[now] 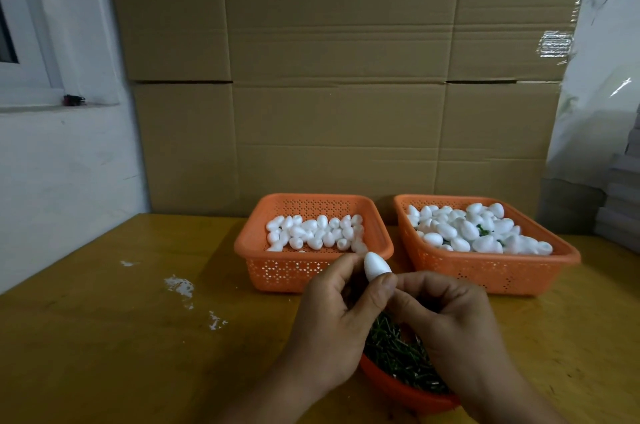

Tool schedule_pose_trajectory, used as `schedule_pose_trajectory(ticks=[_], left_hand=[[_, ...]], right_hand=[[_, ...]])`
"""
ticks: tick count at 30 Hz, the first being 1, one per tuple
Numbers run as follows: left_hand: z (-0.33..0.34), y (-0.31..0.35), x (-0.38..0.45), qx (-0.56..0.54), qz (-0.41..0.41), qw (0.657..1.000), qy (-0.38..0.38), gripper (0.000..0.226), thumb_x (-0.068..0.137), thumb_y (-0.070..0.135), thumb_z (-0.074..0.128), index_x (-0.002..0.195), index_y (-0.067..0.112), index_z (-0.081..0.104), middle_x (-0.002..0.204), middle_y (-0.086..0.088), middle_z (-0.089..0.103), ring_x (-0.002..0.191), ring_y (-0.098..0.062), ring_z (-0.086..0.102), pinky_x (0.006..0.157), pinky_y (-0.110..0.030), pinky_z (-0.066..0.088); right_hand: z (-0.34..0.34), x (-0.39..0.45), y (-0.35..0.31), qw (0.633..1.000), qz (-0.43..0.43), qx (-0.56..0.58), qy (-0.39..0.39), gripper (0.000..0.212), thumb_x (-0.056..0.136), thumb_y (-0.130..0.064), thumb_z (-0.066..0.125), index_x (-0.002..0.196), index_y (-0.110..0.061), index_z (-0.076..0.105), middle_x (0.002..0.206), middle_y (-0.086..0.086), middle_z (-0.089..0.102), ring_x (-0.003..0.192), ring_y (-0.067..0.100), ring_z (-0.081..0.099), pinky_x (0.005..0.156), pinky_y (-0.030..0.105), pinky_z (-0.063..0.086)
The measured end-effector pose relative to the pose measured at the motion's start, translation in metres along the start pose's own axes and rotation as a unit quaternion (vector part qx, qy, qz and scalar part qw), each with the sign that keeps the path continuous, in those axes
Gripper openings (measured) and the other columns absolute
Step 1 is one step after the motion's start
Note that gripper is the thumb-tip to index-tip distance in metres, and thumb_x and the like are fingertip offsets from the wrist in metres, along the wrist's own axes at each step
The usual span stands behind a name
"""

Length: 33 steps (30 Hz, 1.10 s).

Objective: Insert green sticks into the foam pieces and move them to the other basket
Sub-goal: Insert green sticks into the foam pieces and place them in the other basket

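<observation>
- The left basket point(313, 266), orange with perforated walls, sits at the centre of the frame on the bench point(104, 337); it holds a shallow layer of white egg-shaped foam pieces point(313, 233) gathered toward its far side.
- The right basket point(485, 271), same colour and make, stands just beside it toward the right of the frame. Its foam pieces point(478, 229) are heaped higher, and bits of green show among them.
- A round orange bowl point(398, 389) at the bottom centre, partly hidden under the hands, is filled with thin dark green sticks point(394, 354).
- The foam egg point(375, 266) in hand is plain white, smooth and matte, blunt end up, held in front of the near rim of the left basket, above the bowl.
- The left hand point(332, 316) pinches the egg's lower part between thumb and curled fingers point(337, 273).
- The right hand point(446, 316) has its fingers curled, their tips meeting at the egg's lower end; whether they hold a stick there I cannot tell.
- White crumbs point(180, 286) lie scattered on the bench at centre left.
- Brown cardboard point(329, 77) stands behind the baskets.
</observation>
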<state>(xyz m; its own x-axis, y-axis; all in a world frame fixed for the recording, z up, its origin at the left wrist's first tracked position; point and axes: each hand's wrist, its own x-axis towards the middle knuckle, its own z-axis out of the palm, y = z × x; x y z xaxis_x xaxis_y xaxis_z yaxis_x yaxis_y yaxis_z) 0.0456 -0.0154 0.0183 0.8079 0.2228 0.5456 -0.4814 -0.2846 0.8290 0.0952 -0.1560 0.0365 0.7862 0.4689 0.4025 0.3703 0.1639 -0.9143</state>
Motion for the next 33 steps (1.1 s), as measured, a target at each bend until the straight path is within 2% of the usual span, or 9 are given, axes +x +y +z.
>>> schedule_pose_trajectory(ticks=[2, 5, 8, 12, 17, 23, 28, 31, 33], left_hand=[[0.0, -0.001, 0.0, -0.006, -0.002, 1.0, -0.014, 0.022, 0.092, 0.045, 0.064, 0.108, 0.03, 0.069, 0.1, 0.002, 0.073, 0.098, -0.015, 0.07, 0.081, -0.029, 0.058], [0.0, -0.001, -0.002, -0.012, -0.014, 0.999, -0.026, 0.037, 0.09, 0.047, 0.066, 0.126, 0.038, 0.061, 0.106, 0.004, 0.072, 0.105, -0.012, 0.069, 0.087, -0.029, 0.057], [0.0, -0.003, -0.004, 0.026, -0.025, 0.999, -0.023, 0.056, 0.085, 0.057, 0.065, 0.136, 0.039, 0.051, 0.087, 0.008, 0.066, 0.088, -0.005, 0.067, 0.078, -0.022, 0.052], [0.001, -0.008, -0.006, 0.076, -0.026, 0.997, -0.022, 0.051, 0.082, 0.063, 0.061, 0.127, 0.041, 0.054, 0.081, 0.006, 0.062, 0.08, -0.007, 0.063, 0.075, -0.027, 0.051], [0.003, -0.013, -0.008, 0.105, -0.028, 0.994, -0.026, 0.043, 0.084, 0.059, 0.061, 0.124, 0.046, 0.05, 0.085, 0.005, 0.064, 0.088, -0.008, 0.065, 0.082, -0.025, 0.05], [0.005, -0.012, -0.009, 0.112, -0.026, 0.993, -0.026, 0.045, 0.08, 0.059, 0.061, 0.122, 0.048, 0.049, 0.084, 0.003, 0.063, 0.082, -0.014, 0.065, 0.08, -0.044, 0.052], [0.005, -0.013, -0.01, 0.126, -0.021, 0.991, -0.029, 0.045, 0.078, 0.06, 0.061, 0.121, 0.048, 0.05, 0.085, 0.002, 0.062, 0.083, -0.014, 0.065, 0.08, -0.04, 0.053], [0.005, -0.013, -0.011, 0.135, -0.018, 0.99, -0.03, 0.041, 0.079, 0.059, 0.061, 0.117, 0.053, 0.049, 0.085, 0.002, 0.062, 0.083, -0.012, 0.064, 0.077, -0.031, 0.053], [0.005, -0.013, -0.011, 0.141, -0.017, 0.989, -0.029, 0.039, 0.08, 0.057, 0.061, 0.116, 0.054, 0.048, 0.085, 0.002, 0.062, 0.082, -0.012, 0.064, 0.074, -0.029, 0.052]], right_hand=[[-0.002, 0.001, 0.002, 1.0, 0.009, 0.002, 0.006, 0.023, 0.065, -0.041, 0.074, 0.079, -0.024, 0.08, 0.064, 0.005, 0.072, 0.051, 0.011, 0.055, 0.049, 0.023, 0.046], [-0.004, 0.004, 0.002, 1.0, 0.014, 0.007, 0.01, 0.02, 0.068, -0.035, 0.074, 0.08, -0.021, 0.08, 0.067, 0.007, 0.073, 0.053, 0.011, 0.058, 0.05, 0.021, 0.049], [-0.011, 0.011, 0.0, 0.999, 0.025, 0.001, 0.031, 0.018, 0.07, -0.027, 0.074, 0.08, -0.013, 0.08, 0.069, 0.011, 0.073, 0.055, 0.012, 0.059, 0.05, 0.02, 0.05], [-0.033, 0.034, -0.003, 0.994, 0.028, -0.041, 0.1, 0.006, 0.081, -0.018, 0.074, 0.078, -0.013, 0.077, 0.064, 0.003, 0.071, 0.051, 0.003, 0.06, 0.049, 0.016, 0.048], [-0.074, 0.081, 0.012, 0.973, 0.049, -0.105, 0.2, 0.006, 0.087, -0.012, 0.073, 0.082, -0.013, 0.076, 0.072, 0.005, 0.073, 0.061, 0.01, 0.06, 0.058, 0.027, 0.044], [-0.115, 0.123, 0.036, 0.935, 0.072, -0.195, 0.287, 0.004, 0.086, -0.017, 0.076, 0.084, -0.013, 0.077, 0.074, 0.0, 0.072, 0.069, 0.017, 0.065, 0.066, 0.034, 0.052], [-0.129, 0.14, 0.047, 0.905, 0.072, -0.261, 0.327, 0.005, 0.083, -0.02, 0.077, 0.079, -0.018, 0.079, 0.059, -0.015, 0.063, 0.059, 0.007, 0.06, 0.054, 0.022, 0.044], [-0.133, 0.143, 0.051, 0.887, 0.103, -0.299, 0.337, 0.012, 0.082, -0.027, 0.073, 0.083, -0.017, 0.08, 0.065, -0.004, 0.067, 0.068, 0.019, 0.065, 0.07, 0.035, 0.056], [-0.134, 0.145, 0.051, 0.879, 0.12, -0.317, 0.336, 0.018, 0.083, -0.033, 0.07, 0.08, -0.016, 0.077, 0.073, 0.006, 0.071, 0.077, 0.028, 0.068, 0.081, 0.045, 0.058]])
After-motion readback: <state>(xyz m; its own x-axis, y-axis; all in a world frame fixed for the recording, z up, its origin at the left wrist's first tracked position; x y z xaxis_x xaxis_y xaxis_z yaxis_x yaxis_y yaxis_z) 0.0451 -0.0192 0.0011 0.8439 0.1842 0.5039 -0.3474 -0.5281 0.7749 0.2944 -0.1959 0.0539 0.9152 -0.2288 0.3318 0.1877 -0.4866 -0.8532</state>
